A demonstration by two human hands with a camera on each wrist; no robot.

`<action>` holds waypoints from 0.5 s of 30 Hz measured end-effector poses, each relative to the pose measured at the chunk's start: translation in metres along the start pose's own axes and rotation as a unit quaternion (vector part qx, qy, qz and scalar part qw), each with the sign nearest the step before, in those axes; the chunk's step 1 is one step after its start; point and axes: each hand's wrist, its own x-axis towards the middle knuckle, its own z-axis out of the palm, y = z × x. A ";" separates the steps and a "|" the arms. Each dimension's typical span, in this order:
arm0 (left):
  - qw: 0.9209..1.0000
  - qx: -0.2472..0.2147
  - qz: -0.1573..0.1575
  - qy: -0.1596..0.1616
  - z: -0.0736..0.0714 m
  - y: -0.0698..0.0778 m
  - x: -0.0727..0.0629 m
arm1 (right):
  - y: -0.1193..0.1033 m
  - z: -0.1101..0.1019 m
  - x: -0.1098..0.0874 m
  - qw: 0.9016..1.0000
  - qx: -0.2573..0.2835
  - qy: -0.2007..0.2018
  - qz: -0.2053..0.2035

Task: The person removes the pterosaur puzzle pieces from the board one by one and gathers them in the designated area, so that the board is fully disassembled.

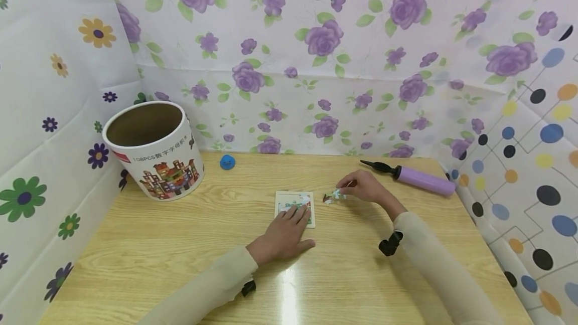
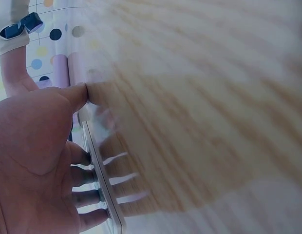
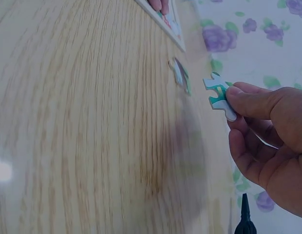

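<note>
A small square jigsaw board (image 1: 294,193) with a pale frame and a coloured picture lies on the wooden table. My left hand (image 1: 283,234) rests on it, fingers stretched over the picture and partly hiding it. In the left wrist view the fingertips meet the board's edge (image 2: 103,178). To the right of the board, my right hand (image 1: 367,187) pinches a white and green jigsaw piece (image 3: 220,96) between thumb and fingers, held above the table. Another loose jigsaw piece (image 3: 180,77) lies between that hand and the board.
A large white printed bucket (image 1: 173,164) stands at the back left. Near the back edge lies a small blue round object (image 1: 227,162). A purple hand pump (image 1: 424,180) with a black nozzle lies at the back right. Patterned cloth (image 1: 289,64) surrounds the table (image 1: 203,245).
</note>
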 end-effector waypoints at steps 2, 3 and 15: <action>1.000 -0.003 -0.001 -0.003 0.000 0.000 0.000 | 0.002 -0.001 -0.002 1.000 -0.001 0.001 0.007; 1.000 -0.002 -0.001 -0.002 0.000 0.000 -0.001 | 0.003 -0.001 -0.003 1.000 -0.001 0.001 0.011; 1.000 0.003 0.003 0.007 0.000 0.000 -0.001 | 0.016 0.005 -0.007 0.999 0.004 -0.020 0.031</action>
